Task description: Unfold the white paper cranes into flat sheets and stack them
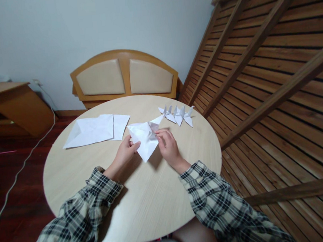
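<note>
A partly folded piece of white origami paper (143,138) is held above the round table, one point toward me and another toward the upper right. My left hand (127,150) pinches its left side, with the thumb on top. At the right, my right hand (168,145) has thumb and fingers closed on a raised flap of the same paper. Creased white sheets (94,130) lie flat on the table to the left. Several small folded paper cranes (178,114) stand in a row beyond my right hand.
The round pale wooden table (146,202) is in front of me. Behind it stands a headboard (125,77) against the wall. Slatted wooden boards (278,87) lean close on the right. On the left are a wooden desk (14,108) and a white cable (25,160) along the floor.
</note>
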